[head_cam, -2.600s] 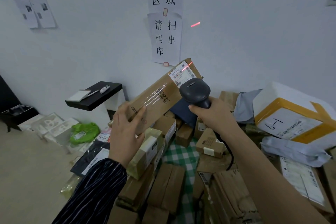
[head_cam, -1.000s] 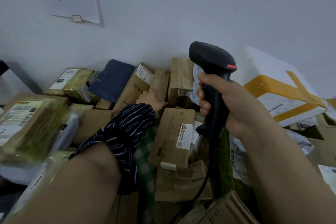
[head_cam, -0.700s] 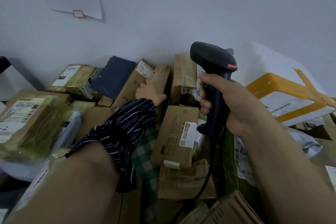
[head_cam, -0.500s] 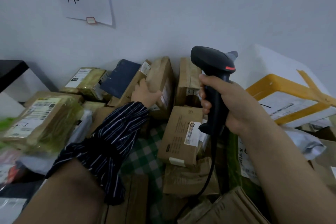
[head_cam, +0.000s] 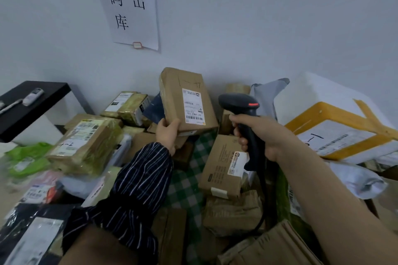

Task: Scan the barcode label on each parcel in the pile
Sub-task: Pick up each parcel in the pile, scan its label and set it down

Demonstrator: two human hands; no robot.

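— Two hands are up over the pile (head_cam: 232,211) of parcels; the left hand (head_cam: 169,133), in a striped sleeve (head_cam: 137,185), grips a brown cardboard parcel (head_cam: 187,92) by its lower left corner, thumb on the front face, the other fingers hidden behind it.

— And where is that parcel?

— Held above the heap, close to the wall, roughly upright and leaning a little; its white barcode label (head_cam: 192,106) faces the camera, with the bars near the label's lower end.

— What of the right hand?

— The right hand (head_cam: 267,137) is wrapped tight round the handle of a black scanner (head_cam: 241,103); the head of the scanner sits just beside the parcel's right edge, apart from it; a dark cable (head_cam: 261,189) drops from the handle into the boxes below.

— What lies around them?

— A brown box (head_cam: 219,170) with a small sticker lies under the scanner, on a green checked cloth (head_cam: 185,178); a white foam box (head_cam: 318,97) bound with yellow tape stands at the right; a black shelf (head_cam: 32,109) juts out at the left; a paper sign (head_cam: 131,6) with black characters hangs on the wall above.
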